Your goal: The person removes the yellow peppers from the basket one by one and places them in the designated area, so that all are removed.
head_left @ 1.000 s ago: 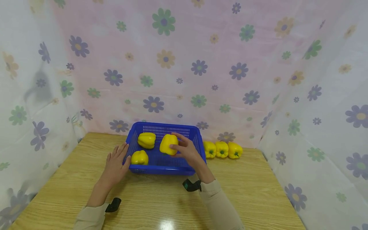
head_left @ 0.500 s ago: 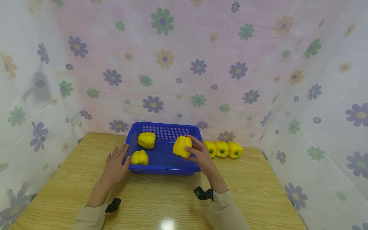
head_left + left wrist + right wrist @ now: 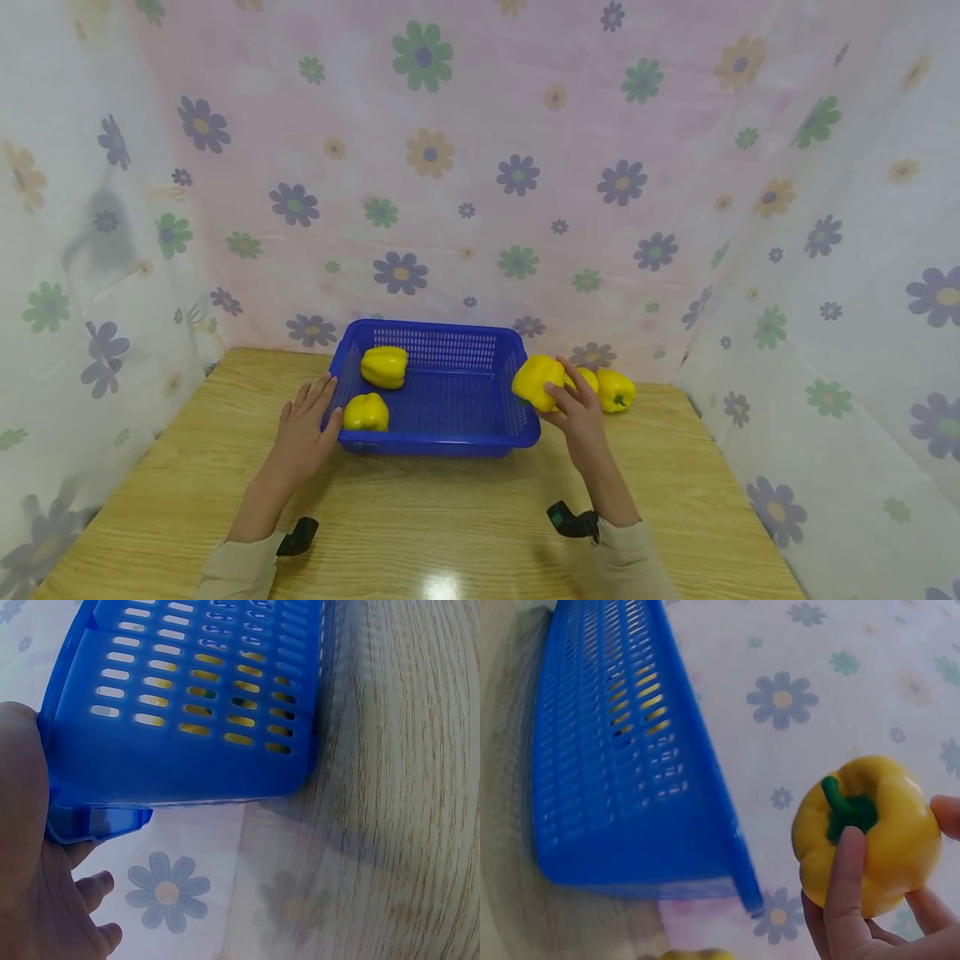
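My right hand (image 3: 583, 417) holds a yellow bell pepper (image 3: 538, 382) up at the basket's right rim, fingers and thumb spread around it. Seen from the right wrist, the pepper (image 3: 885, 832) shows its green stem, with a fingertip beside the stem. The blue perforated basket (image 3: 450, 440) holds two more yellow peppers, one at the back left (image 3: 384, 367) and one at the front left (image 3: 366, 412). My left hand (image 3: 300, 425) rests on the basket's left rim, fingers extended; the left wrist view shows its palm (image 3: 30, 900) against the rim corner.
On the wooden table (image 3: 435, 517), right of the basket, yellow peppers stand in a row; the rightmost one (image 3: 617, 391) shows fully, others are partly behind my right hand. Flowered cloth (image 3: 465, 167) hangs behind and along both sides.
My right hand has carried the pepper rightward from over the basket's middle to its right rim, now overlapping the row of peppers. My left hand has stayed on the left rim.
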Tool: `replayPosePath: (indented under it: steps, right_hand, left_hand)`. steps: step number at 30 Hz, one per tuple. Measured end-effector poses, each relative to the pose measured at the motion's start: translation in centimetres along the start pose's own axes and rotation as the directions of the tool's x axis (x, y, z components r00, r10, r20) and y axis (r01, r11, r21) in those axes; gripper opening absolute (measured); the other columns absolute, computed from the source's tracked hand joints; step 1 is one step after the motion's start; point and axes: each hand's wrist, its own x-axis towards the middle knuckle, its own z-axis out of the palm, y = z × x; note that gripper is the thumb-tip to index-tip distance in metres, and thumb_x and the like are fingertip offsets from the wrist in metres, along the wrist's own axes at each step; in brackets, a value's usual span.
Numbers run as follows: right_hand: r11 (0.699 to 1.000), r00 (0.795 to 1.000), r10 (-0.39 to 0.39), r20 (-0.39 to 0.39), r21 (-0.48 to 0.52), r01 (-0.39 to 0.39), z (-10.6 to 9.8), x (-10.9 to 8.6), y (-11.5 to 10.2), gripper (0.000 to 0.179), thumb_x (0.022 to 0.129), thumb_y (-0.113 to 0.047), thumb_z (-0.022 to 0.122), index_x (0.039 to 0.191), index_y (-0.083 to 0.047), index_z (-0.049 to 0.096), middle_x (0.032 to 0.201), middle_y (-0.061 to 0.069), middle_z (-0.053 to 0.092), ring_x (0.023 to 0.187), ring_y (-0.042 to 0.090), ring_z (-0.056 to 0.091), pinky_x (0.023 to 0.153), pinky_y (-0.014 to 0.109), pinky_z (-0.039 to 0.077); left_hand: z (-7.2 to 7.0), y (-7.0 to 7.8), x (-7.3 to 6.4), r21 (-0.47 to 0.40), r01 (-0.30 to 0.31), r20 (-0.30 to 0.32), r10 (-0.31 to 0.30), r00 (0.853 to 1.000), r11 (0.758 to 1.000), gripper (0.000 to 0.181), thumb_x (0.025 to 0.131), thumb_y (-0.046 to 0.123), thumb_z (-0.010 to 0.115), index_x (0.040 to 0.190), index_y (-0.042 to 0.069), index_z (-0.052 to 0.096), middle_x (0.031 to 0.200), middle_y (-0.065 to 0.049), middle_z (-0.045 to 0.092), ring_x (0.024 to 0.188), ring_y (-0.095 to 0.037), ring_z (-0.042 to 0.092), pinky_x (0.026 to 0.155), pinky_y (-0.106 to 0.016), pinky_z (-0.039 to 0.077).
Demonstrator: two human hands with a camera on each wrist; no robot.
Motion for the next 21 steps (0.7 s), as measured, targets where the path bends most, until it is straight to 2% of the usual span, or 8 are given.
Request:
replayPosePath:
  steps: [9, 16, 21]
  right_hand:
    - [0.999, 0.997, 0.045, -0.068, -0.010, -0.046, -3.5, -0.3, 1.5, 0.056, 0.106, -0.018, 0.054, 0.159, -0.019, 0.036, 0.155, 0.014, 0.037, 0.105, 0.008, 0.065, 0.084, 0.025, 0.059]
    - [0.992, 0.989, 0.106, -0.102, -0.055, -0.112, -5.7, -0.3, 3.1, 0.061, 0.106, -0.022, 0.055, 0.161, -0.014, 0.031, 0.159, 0.018, 0.030, 0.096, 0.003, 0.067, 0.084, 0.025, 0.059]
    - [0.984, 0.983, 0.160, -0.088, -0.063, -0.166, -6.9, -0.2, 5.0, 0.065, 0.104, -0.022, 0.058, 0.161, -0.013, 0.029, 0.158, 0.021, 0.032, 0.099, 0.006, 0.068, 0.088, 0.029, 0.059]
  left_hand:
    - [0.0, 0.1, -0.1, 0.001, 0.002, -0.001, -0.002, 1.000, 1.000, 0.059, 0.109, 0.026, 0.042, 0.158, -0.004, 0.029, 0.166, -0.024, 0.024, 0.151, -0.055, 0.012, 0.114, -0.077, 0.007]
    - [0.0, 0.0, -0.1, 0.002, 0.004, -0.003, -0.004, 1.000, 1.000, 0.059, 0.109, 0.027, 0.041, 0.158, -0.003, 0.028, 0.166, -0.023, 0.023, 0.151, -0.054, 0.012, 0.114, -0.077, 0.007]
    - [0.0, 0.0, -0.1, 0.003, 0.004, -0.005, -0.004, 1.000, 1.000, 0.059, 0.110, 0.028, 0.040, 0.158, -0.003, 0.028, 0.166, -0.023, 0.023, 0.151, -0.054, 0.012, 0.114, -0.076, 0.007]
